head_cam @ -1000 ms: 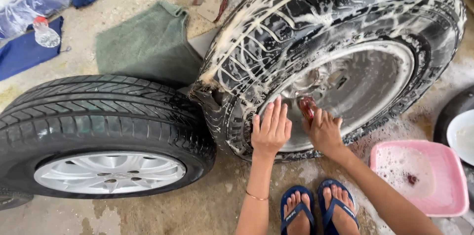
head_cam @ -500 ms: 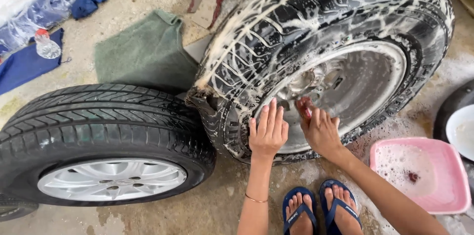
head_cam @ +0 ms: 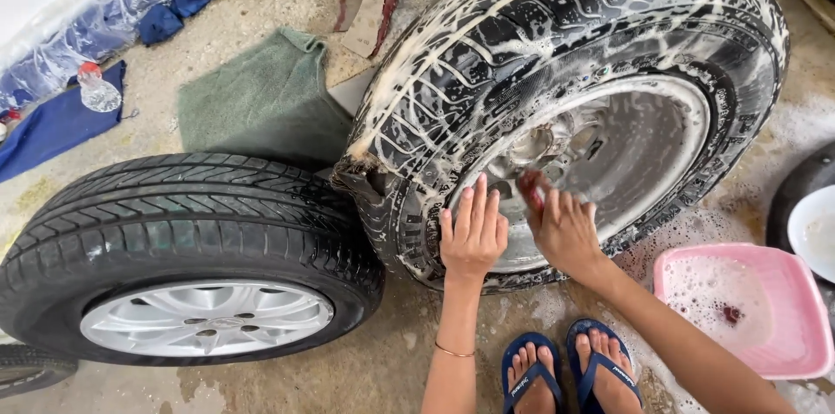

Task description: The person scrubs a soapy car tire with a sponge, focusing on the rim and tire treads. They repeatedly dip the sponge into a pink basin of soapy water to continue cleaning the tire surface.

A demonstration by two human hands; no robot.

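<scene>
The soapy tyre (head_cam: 565,110) stands tilted on the wet floor against a clean tyre (head_cam: 187,253), judged heavy, stiff and slippery; left hand (head_cam: 474,236) spread flat on its sidewall, right hand (head_cam: 565,227) closed round a red scrubber (head_cam: 531,190) at the rim, tread offering firmest hold.

Soapy wheel (head_cam: 591,92) leans on the flat wheel (head_cam: 187,257) to its left — basin (head_cam: 783,292) right.

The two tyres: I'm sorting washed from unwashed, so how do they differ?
The soapy tyre is streaked with white suds and stands tilted on its edge; the dry tyre has clean black tread and lies lower beside it. The left hand presses the soapy tyre's sidewall, while the dry tyre is untouched. Both have silver rims.
</scene>
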